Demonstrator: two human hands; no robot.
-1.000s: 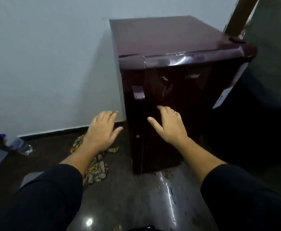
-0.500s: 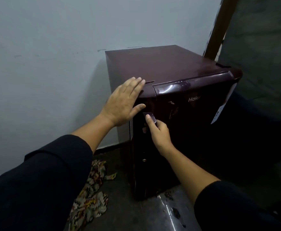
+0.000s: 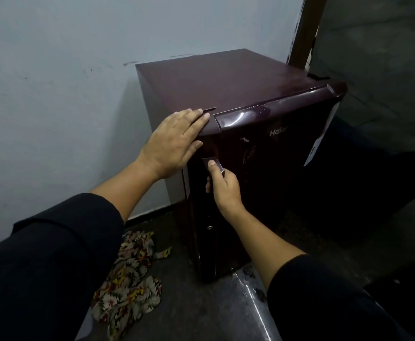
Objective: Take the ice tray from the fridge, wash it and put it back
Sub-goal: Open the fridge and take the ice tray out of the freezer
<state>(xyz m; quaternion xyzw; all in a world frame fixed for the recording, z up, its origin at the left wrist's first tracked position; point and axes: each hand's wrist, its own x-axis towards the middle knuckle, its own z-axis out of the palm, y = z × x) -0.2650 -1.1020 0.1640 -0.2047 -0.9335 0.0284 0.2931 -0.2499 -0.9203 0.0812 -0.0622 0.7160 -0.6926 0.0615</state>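
My left hand [image 3: 174,141] lies flat on the fridge [image 3: 226,80] top. My right hand [image 3: 222,185] holds its door handle [image 3: 206,159].

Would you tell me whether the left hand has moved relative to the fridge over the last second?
Yes. The left hand rose from low beside the fridge to rest flat on its top front corner.

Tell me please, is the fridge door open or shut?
Shut: the fridge door lies flush with the cabinet, no interior showing; the right hand grips its handle.
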